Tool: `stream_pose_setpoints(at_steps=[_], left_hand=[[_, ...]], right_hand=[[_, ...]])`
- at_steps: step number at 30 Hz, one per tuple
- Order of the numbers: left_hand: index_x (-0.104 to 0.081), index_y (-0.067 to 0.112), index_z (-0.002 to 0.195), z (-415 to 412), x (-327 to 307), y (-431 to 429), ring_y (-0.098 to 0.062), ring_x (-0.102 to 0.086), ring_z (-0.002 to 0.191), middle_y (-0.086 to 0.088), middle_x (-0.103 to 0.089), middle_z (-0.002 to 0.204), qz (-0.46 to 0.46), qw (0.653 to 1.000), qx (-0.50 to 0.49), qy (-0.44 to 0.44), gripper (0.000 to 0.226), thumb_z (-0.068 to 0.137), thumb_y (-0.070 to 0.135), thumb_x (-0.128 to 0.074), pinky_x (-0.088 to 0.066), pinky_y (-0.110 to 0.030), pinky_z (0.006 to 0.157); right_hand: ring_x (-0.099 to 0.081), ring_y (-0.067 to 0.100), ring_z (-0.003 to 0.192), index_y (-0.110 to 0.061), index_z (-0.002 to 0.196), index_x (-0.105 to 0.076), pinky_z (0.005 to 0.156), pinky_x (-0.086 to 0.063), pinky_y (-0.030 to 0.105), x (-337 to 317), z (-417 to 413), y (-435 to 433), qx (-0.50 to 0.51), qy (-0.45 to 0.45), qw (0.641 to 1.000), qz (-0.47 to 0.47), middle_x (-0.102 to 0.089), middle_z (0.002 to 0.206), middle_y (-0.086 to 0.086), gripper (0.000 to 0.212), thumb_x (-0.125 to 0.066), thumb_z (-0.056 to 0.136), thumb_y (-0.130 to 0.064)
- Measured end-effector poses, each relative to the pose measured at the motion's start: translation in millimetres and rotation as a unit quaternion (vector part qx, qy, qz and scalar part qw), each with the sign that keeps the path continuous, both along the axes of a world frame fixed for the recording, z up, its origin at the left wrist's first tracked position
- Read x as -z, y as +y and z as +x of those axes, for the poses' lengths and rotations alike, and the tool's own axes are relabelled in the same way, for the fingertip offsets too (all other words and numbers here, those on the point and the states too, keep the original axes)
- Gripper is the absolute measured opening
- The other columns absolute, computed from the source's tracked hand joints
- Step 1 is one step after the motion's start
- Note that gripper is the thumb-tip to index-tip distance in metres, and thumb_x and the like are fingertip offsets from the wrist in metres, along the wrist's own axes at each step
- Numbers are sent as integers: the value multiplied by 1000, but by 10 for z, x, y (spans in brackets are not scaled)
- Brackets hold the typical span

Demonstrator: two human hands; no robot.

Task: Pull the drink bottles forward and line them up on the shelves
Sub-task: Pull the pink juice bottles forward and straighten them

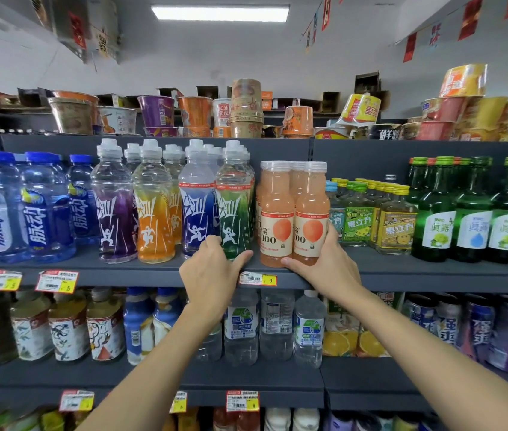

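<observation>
On the dark grey middle shelf [402, 270] stand rows of drink bottles. My left hand [209, 272] wraps the base of the green-labelled sports bottle [234, 200], thumb to its right. My right hand [329, 262] grips the lower part of the right peach juice bottle [311, 209], which stands at the shelf's front edge beside a second peach bottle [276, 213]. Left of the green one stand a blue-labelled bottle [196, 200], an orange-labelled bottle [153, 203] and a purple-labelled bottle [112, 200], each heading a row.
Blue water bottles [41, 209] fill the shelf's left end; small yellow-capped bottles [392, 219] and tall green glass bottles [470, 213] stand to the right. Instant noodle cups [246, 107] crowd the top shelf. Clear water bottles [274, 325] and cans stand on the shelf below.
</observation>
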State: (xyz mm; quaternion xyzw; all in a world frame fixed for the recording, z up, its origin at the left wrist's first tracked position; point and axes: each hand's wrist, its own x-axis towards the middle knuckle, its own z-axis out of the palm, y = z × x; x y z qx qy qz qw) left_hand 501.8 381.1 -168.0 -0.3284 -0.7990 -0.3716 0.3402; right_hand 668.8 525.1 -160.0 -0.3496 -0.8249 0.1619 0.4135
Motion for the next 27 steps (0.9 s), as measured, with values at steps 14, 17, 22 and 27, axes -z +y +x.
stream_pose_setpoints(at_steps=[14, 17, 22, 27], left_hand=[[-56, 24, 119, -194, -63, -146, -16, -68, 84, 9, -70, 84, -65, 998, 25, -3, 71, 73, 78, -63, -45, -28, 58], [-56, 23, 118, -194, -54, -131, -17, -68, 83, 8, -70, 83, -63, 998, 29, -4, 69, 74, 76, -64, -46, -29, 59], [-56, 23, 117, -183, -53, -106, -18, -69, 85, 6, -71, 86, -63, 998, 28, -4, 67, 76, 74, -64, -47, -30, 61], [-52, 23, 122, -184, -37, -113, -18, -69, 84, 7, -70, 85, -44, 998, 29, -19, 73, 74, 77, -64, -51, -32, 62]], right_hand=[[-59, 17, 118, -21, 141, -44, 93, -44, 25, -71, 142, 251, -101, -14, 994, -33, -61, 135, -2, 86, -88, 72, -48], [-59, 18, 119, -21, 141, -44, 92, -44, 26, -67, 144, 253, -102, -12, 994, -33, -61, 135, -1, 85, -87, 72, -47], [-60, 17, 117, -19, 139, -45, 90, -44, 26, -63, 140, 253, -101, -11, 994, -40, -62, 133, 0, 84, -87, 72, -47], [-57, 10, 105, -20, 135, -47, 87, -44, 26, -73, 156, 254, -106, -18, 993, -39, -64, 130, -1, 80, -87, 72, -50]])
